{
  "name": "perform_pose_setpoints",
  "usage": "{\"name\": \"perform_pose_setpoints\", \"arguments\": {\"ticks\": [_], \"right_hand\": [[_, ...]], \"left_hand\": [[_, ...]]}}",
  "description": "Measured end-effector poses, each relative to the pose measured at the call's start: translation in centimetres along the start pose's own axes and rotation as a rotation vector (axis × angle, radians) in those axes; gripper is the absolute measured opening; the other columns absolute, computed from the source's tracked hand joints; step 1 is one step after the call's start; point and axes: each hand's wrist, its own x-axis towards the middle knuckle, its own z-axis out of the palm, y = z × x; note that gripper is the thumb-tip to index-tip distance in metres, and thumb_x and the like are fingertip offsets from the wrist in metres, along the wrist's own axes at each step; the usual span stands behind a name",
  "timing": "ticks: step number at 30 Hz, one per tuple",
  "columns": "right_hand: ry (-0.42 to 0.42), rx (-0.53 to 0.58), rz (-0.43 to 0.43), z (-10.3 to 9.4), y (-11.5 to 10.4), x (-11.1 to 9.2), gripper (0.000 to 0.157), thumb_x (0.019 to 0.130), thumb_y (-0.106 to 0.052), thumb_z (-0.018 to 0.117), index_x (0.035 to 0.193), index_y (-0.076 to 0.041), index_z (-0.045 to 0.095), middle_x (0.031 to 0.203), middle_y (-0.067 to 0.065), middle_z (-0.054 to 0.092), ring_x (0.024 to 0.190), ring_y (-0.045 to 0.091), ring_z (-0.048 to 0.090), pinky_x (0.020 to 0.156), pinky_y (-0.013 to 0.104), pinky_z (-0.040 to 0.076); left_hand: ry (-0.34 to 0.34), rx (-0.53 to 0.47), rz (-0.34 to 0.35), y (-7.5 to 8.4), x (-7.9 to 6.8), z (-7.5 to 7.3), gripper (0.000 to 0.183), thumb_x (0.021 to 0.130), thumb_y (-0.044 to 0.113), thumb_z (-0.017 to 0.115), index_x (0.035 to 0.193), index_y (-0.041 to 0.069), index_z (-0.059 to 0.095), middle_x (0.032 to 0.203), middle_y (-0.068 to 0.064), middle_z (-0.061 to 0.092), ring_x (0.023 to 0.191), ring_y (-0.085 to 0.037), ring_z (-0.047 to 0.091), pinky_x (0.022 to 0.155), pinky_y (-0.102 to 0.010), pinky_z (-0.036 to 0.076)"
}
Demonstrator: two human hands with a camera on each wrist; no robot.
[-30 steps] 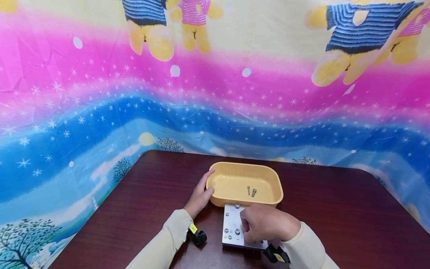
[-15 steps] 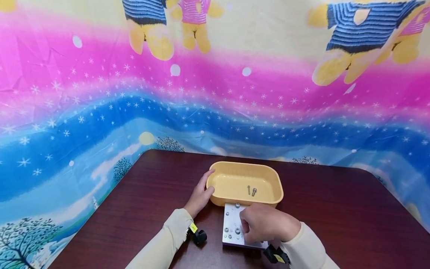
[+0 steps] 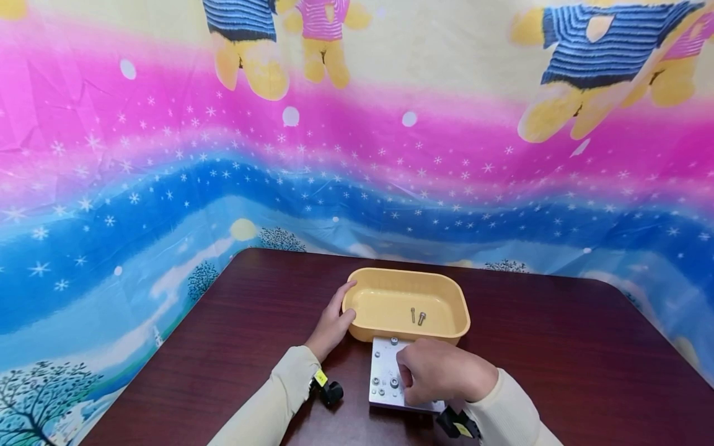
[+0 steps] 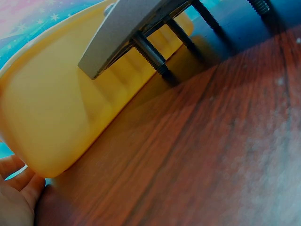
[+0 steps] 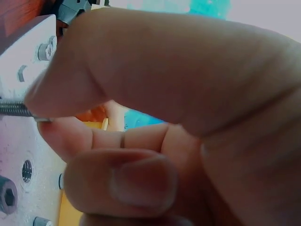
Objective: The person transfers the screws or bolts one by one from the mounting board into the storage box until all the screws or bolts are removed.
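My left hand (image 3: 329, 325) grips the left end of a yellow plastic bin (image 3: 462, 294), its thumb and fingertips at the rim. Two loose bolts (image 3: 422, 318) lie inside the bin. Against its near side is a silver metal plate (image 3: 382, 368) with several socket-head bolts and holes. Threaded shanks (image 4: 149, 52) stick out beneath the plate in the left wrist view. Over its right part, my right hand (image 3: 446, 371) pinches a bolt (image 5: 14, 108) between thumb and forefinger. The bolt's thread shows at the plate; the fingers mostly cover its head.
A dark reddish wooden table (image 3: 268, 291) carries the bin and plate. Behind it hangs a patterned cloth (image 3: 357, 173). Each wrist wears a small black camera (image 3: 329, 391). An open threaded hole (image 5: 27, 171) shows in the plate near the right fingers.
My right hand has shifted very slightly left over the plate. My left hand, the bin and the loose bolts stay in place.
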Motion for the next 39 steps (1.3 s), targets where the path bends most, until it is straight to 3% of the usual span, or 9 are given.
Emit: {"name": "perform_pose_setpoints", "arguments": {"ticks": [10, 18, 33, 39], "right_hand": [[-0.005, -0.033, 0.005, 0.2, -0.1, 0.1, 0.018, 0.074, -0.019, 0.074, 0.067, -0.022, 0.057, 0.063, -0.008, 0.052, 0.054, 0.008, 0.049, 0.047, 0.025, 0.041], [-0.026, 0.020, 0.024, -0.1, 0.3, -0.1, 0.015, 0.077, -0.018, 0.071, 0.071, -0.021, 0.058, 0.063, -0.006, 0.054, 0.047, 0.010, 0.050, 0.043, 0.027, 0.042], [-0.016, 0.071, -0.129, -0.5, 2.1, 0.8, 0.013, 0.078, -0.013, 0.064, 0.070, -0.021, 0.057, 0.062, -0.009, 0.053, 0.051, 0.005, 0.050, 0.048, 0.023, 0.041], [-0.012, 0.072, -0.120, -0.4, 1.9, 0.7, 0.013, 0.078, -0.013, 0.066, 0.070, -0.021, 0.058, 0.062, -0.009, 0.053, 0.052, 0.005, 0.048, 0.048, 0.023, 0.040]], "left_hand": [[0.003, -0.004, -0.004, -0.1, -0.1, 0.0, 0.063, 0.087, -0.001, 0.045, 0.149, 0.008, 0.035, 0.154, -0.014, 0.030, 0.137, -0.034, 0.032, 0.102, -0.049, 0.031], [-0.002, 0.005, 0.001, 0.0, -0.1, 0.1, 0.063, 0.087, -0.001, 0.045, 0.149, 0.007, 0.034, 0.154, -0.014, 0.030, 0.138, -0.033, 0.031, 0.103, -0.047, 0.030], [-0.009, -0.004, -0.009, 0.2, 0.1, 0.0, 0.063, 0.088, 0.000, 0.045, 0.149, 0.007, 0.034, 0.155, -0.013, 0.029, 0.140, -0.031, 0.028, 0.105, -0.046, 0.029], [-0.009, -0.007, -0.008, 0.2, 0.0, -0.1, 0.063, 0.088, 0.000, 0.045, 0.149, 0.007, 0.033, 0.155, -0.013, 0.029, 0.139, -0.032, 0.029, 0.105, -0.047, 0.029]]}}
